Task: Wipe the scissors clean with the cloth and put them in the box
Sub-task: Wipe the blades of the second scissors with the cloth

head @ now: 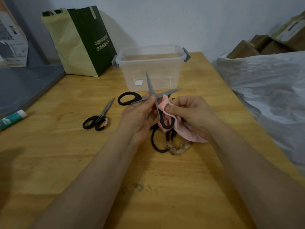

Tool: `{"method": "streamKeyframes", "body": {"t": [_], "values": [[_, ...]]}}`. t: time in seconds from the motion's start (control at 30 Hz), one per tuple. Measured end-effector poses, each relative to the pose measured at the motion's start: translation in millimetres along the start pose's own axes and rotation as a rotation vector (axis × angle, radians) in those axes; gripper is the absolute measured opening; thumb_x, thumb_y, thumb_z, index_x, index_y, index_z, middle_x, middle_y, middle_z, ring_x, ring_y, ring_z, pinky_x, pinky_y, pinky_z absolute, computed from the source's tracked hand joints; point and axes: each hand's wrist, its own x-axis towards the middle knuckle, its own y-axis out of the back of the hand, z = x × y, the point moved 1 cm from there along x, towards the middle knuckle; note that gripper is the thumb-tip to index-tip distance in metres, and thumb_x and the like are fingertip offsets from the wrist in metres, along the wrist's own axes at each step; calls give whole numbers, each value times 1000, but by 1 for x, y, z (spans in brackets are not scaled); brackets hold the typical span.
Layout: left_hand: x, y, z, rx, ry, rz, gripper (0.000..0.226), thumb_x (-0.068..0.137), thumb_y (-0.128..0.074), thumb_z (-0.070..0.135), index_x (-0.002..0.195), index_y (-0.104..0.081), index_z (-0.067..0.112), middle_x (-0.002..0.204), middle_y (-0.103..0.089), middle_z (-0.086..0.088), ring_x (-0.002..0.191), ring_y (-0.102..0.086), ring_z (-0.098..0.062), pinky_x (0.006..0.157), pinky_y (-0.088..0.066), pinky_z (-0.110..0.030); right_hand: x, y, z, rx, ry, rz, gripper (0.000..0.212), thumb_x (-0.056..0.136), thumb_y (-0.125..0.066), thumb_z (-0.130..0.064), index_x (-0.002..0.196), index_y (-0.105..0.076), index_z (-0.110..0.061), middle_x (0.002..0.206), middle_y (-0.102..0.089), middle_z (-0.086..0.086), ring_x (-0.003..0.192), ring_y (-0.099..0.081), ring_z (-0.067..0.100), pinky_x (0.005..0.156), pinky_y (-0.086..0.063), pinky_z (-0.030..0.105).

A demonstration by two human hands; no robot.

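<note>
Head view: the large steel scissors with black loop handles (150,87) are held above the pale wooden table (165,179), just in front of the clear plastic box with grey latches (148,53). Their blades are spread wide into a cross (dull grey metal). The left hand (138,118) pinches them near the pivot. The right hand (193,111) grips a crumpled pink cloth (184,131) against one blade's lower part. A smaller black-handled pair of scissors (99,118) lies to the left.

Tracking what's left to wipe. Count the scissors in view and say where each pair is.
3. One open pair is in the left hand, the right hand holding the cloth to it. A small pair lies on the table, left. A third lies under the hands, partly hidden.
</note>
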Motion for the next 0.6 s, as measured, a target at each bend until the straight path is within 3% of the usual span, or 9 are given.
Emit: {"method": "streamKeyframes", "body": {"t": [0.1,0.2,0.27,0.33,0.43,0.53,0.6], "values": [[-1,4,5,43,-66,68,10,92,-56,6,97,-64,4,80,-71,-10,76,-69,-18,73,-59,-31,1,17,-5,-69,-31,51,6,77,-69,-3,74,-73,0,68,-69,18,59,-67,25,52,-56,29],[-2,10,14,162,-125,106,9,92,-58,6,98,-63,3,70,-72,-6,72,-71,-15,67,-60,-29,5,56,-19,-31,53,414,11,84,-69,-10,73,-72,-7,74,-73,10,76,-70,26,64,-57,32],[-5,9,16,280,-133,81,9,88,-62,4,96,-66,6,72,-74,-6,68,-71,-14,63,-58,-24,4,67,-28,47,203,540,15,86,-67,-18,72,-71,-15,70,-73,1,72,-71,18,60,-55,27],[-8,7,13,360,-130,44,8,84,-67,1,89,-69,6,76,-74,-9,68,-71,-15,64,-58,-22,4,65,-30,124,279,454,10,85,-65,-21,82,-70,-13,78,-74,3,74,-72,19,62,-56,28],[-10,4,7,416,-131,-8,8,83,-67,1,87,-70,7,79,-74,-10,70,-71,-15,68,-58,-22,4,47,-25,69,167,290,16,84,-64,-20,94,-72,-9,93,-73,13,84,-72,27,67,-57,34],[-9,2,4,435,-136,-45,12,86,-63,1,95,-71,4,88,-74,-14,77,-71,-19,71,-58,-24,3,33,-17,55,61,189,15,86,-63,-15,80,-75,-9,79,-73,12,69,-70,20,58,-55,28],[-9,1,4,450,-145,-53,16,86,-61,-1,99,-70,2,90,-73,-16,79,-71,-23,70,-58,-27,0,26,-15,54,35,126,16,88,-61,-11,80,-73,-4,73,-71,13,62,-67,19,54,-55,27]]}}
